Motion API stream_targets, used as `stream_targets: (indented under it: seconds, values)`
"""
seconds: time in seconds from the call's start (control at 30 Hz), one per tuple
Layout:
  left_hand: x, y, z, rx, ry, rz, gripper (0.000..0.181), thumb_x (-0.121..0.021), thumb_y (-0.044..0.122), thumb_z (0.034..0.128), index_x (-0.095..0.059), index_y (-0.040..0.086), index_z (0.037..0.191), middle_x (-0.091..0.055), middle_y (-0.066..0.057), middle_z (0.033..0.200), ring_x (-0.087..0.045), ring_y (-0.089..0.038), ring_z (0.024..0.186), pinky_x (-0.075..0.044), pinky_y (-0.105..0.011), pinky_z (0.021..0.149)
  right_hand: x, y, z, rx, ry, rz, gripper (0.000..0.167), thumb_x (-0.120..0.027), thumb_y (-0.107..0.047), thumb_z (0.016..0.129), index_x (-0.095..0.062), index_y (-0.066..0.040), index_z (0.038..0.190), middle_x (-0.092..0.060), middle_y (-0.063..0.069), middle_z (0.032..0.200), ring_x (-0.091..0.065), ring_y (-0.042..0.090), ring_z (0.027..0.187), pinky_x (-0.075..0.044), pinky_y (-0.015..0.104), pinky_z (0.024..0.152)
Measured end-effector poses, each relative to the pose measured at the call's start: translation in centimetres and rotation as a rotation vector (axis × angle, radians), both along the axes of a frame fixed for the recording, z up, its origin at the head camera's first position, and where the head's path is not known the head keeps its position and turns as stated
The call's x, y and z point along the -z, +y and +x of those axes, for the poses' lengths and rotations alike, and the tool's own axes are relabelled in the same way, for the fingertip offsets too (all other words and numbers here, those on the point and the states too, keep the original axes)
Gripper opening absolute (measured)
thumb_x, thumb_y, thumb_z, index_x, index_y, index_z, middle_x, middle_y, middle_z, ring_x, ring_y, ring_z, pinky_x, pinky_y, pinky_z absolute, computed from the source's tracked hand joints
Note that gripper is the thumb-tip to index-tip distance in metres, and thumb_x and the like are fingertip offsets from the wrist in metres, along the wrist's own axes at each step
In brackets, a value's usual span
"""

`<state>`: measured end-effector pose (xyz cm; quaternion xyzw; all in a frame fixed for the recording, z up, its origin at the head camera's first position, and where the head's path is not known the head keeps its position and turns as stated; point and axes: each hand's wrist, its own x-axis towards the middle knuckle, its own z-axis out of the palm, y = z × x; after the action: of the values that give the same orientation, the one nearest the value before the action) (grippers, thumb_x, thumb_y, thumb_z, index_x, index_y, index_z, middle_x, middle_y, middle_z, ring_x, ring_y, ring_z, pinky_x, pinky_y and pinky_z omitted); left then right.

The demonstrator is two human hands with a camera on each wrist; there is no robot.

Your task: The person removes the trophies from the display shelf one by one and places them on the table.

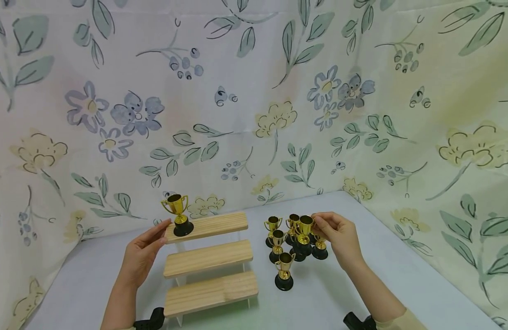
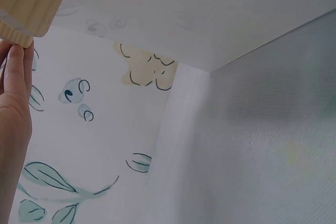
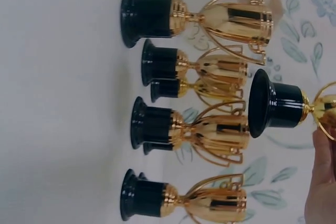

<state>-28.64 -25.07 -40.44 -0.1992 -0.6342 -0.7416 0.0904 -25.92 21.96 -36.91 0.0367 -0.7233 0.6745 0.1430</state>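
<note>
A small gold trophy cup with a black base (image 1: 305, 233) is pinched by its handle in my right hand (image 1: 340, 236). The right wrist view shows this trophy (image 3: 286, 105) raised above the standing ones. Below and around it several matching trophies (image 1: 284, 272) stand upright on the table. My left hand (image 1: 140, 256) touches the left end of the top step of a three-step wooden stand (image 1: 221, 224) with extended fingers. In the left wrist view its fingertips (image 2: 17, 59) meet the board's end. One trophy (image 1: 179, 215) stands upright at that step's left end.
The stand's middle step (image 1: 208, 259) and bottom step (image 1: 210, 294) lie in front of the top one, on clear supports. A white cloth covers the table (image 1: 319, 302). Behind hangs a floral curtain (image 1: 254, 91).
</note>
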Motion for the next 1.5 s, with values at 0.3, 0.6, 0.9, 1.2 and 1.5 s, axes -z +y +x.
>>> stream_targets:
  seconds: [0.3,0.6,0.9,1.2,1.5]
  values:
    - [0.4,0.0,-0.1,-0.002,-0.004,-0.018,0.050,-0.052,-0.005,0.0977,-0.039,-0.010,0.145,-0.063,0.020,0.131,-0.055,0.009,0.125,-0.045,-0.006,0.102,1.5,1.4,0.0,-0.021,-0.021,0.012,0.030,-0.064,-0.022,0.097,-0.066,0.004,0.111,-0.073,-0.020,0.093,-0.072,0.001,0.087,-0.062,0.022,0.080]
    - [0.4,0.0,-0.1,0.013,-0.005,-0.009,0.049,-0.052,-0.006,0.0978,-0.039,-0.010,0.145,-0.063,0.019,0.132,-0.054,0.009,0.126,-0.044,-0.006,0.103,2.7,2.2,0.0,-0.066,-0.052,0.023,0.033,-0.064,-0.022,0.097,-0.065,0.007,0.111,-0.073,-0.018,0.093,-0.073,0.004,0.085,-0.063,0.027,0.081]
    - [0.4,-0.1,0.0,0.025,0.010,0.009,0.049,-0.051,-0.008,0.0976,-0.038,-0.011,0.145,-0.064,0.017,0.133,-0.055,0.007,0.126,-0.045,-0.007,0.103,3.6,2.7,-0.1,-0.139,-0.103,0.052,0.032,-0.064,-0.020,0.097,-0.063,0.008,0.111,-0.071,-0.014,0.091,-0.072,0.003,0.087,-0.062,0.025,0.082]
    - [0.3,-0.3,-0.2,0.043,0.029,0.013,0.048,-0.049,-0.009,0.0981,-0.038,-0.011,0.145,-0.063,0.015,0.134,-0.054,0.006,0.128,-0.045,-0.008,0.104,4.4,3.1,-0.3,-0.164,-0.119,0.033,0.031,-0.063,-0.019,0.097,-0.063,0.008,0.111,-0.071,-0.013,0.094,-0.072,0.003,0.091,-0.061,0.025,0.084]
    - [0.3,-0.3,-0.2,0.041,0.034,0.010,0.049,-0.049,-0.009,0.0980,-0.038,-0.011,0.145,-0.063,0.015,0.134,-0.054,0.006,0.128,-0.044,-0.007,0.104,4.9,3.3,-0.5,-0.228,-0.094,0.046,0.024,-0.064,-0.018,0.097,-0.065,0.004,0.105,-0.071,-0.013,0.095,-0.072,0.004,0.091,-0.061,0.023,0.083]
